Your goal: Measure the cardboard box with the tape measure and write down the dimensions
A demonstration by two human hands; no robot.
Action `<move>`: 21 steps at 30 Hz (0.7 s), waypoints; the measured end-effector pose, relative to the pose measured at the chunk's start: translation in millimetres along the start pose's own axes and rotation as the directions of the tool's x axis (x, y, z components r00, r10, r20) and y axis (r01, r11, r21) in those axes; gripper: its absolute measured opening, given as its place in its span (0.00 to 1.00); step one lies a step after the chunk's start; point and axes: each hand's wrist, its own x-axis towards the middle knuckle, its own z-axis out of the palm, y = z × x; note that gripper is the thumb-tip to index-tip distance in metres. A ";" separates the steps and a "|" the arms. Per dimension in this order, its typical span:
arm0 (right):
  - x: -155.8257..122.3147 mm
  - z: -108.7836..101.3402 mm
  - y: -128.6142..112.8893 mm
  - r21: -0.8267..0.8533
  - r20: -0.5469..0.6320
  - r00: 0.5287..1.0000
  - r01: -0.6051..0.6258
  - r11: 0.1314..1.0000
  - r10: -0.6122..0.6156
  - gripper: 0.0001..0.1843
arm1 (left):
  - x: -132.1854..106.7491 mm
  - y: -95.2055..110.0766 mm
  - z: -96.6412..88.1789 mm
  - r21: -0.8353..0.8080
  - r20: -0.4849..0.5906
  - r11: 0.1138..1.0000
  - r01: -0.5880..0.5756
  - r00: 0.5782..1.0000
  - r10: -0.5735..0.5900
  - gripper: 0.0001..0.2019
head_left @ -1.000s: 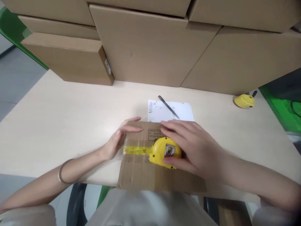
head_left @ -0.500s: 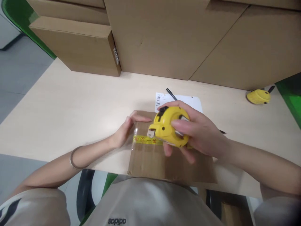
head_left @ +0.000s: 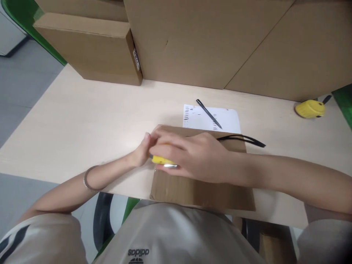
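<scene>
Tape measure (head_left: 162, 160): clamped in the right hand (head_left: 192, 153), mostly hidden, over the left end of a carton (head_left: 203, 192) on the bench (head_left: 74, 124); just beside the left hand (head_left: 142, 149), with cannot-tell closure at the carton's edge; near a pen (head_left: 208, 113) across paper (head_left: 231, 119)

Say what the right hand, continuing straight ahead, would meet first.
Probably the left hand, by the cardboard box; the right hand, holding a yellow tape measure, overlaps that hand in view, so any gap is unclear.
</scene>
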 end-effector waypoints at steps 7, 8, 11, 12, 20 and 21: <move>-83.9 -21.5 25.4 0.013 -0.173 0.981 -0.085 0.996 0.086 0.15 | 4.9 -4.9 -16.2 0.077 0.157 0.974 -0.213 0.967 0.199 0.20; -99.7 -26.3 29.3 0.060 -0.171 0.976 -0.127 0.990 0.135 0.16 | 4.7 -5.9 -16.4 0.066 0.158 0.974 -0.217 0.966 0.204 0.20; -146.1 -39.6 35.9 0.132 -0.199 0.945 -0.237 0.963 0.260 0.24 | 4.0 -7.7 -16.2 0.064 0.160 0.974 -0.219 0.965 0.206 0.19; -159.5 -43.0 36.0 0.121 -0.226 0.934 -0.254 0.959 0.276 0.26 | 4.0 -7.8 -16.3 0.066 0.158 0.975 -0.214 0.967 0.201 0.19; -196.9 -45.7 28.1 0.174 -0.325 0.845 -0.387 0.905 0.424 0.29 | 4.0 -11.8 -21.7 0.054 0.131 0.979 -0.196 0.974 0.187 0.20; -195.2 -44.4 29.4 0.170 -0.333 0.850 -0.371 0.913 0.408 0.29 | 3.5 -12.9 -22.5 0.052 0.129 0.979 -0.196 0.974 0.188 0.20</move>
